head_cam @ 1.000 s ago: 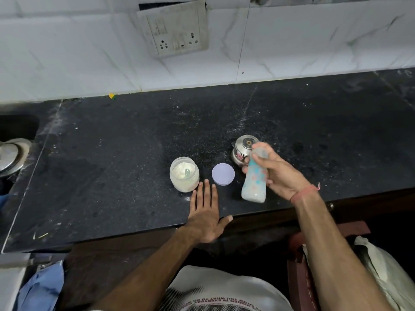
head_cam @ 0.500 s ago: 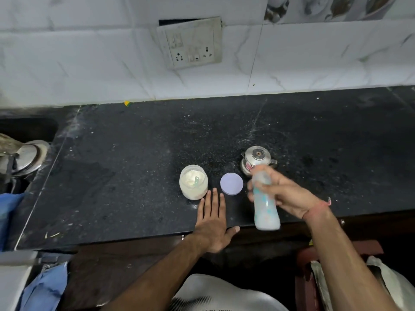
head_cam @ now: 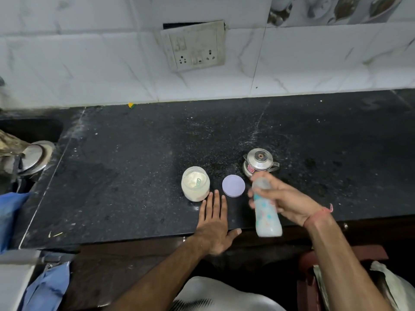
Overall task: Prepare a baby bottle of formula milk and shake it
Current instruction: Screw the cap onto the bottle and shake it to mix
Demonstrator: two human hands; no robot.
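My right hand (head_cam: 287,200) grips a baby bottle (head_cam: 268,217) with pale milky liquid and coloured print. The bottle is blurred and tilted, its base toward me over the counter's front edge. My left hand (head_cam: 213,223) rests flat on the black counter (head_cam: 123,187), fingers straight, just in front of an open jar of white formula powder (head_cam: 195,186) with a green scoop inside. The jar's lilac lid (head_cam: 233,185) lies flat to its right. A small steel kettle (head_cam: 259,163) stands behind the bottle.
A white tiled wall with a socket plate (head_cam: 195,47) backs the counter. Steel vessels (head_cam: 33,159) sit at the far left by a sink. Blue cloth (head_cam: 13,212) hangs at the lower left. A reddish chair (head_cam: 314,277) stands below my right arm.
The bottle has swung in my right hand, its base moving down and toward me past the counter edge. My left hand stays flat on the counter. The view has tilted upward.
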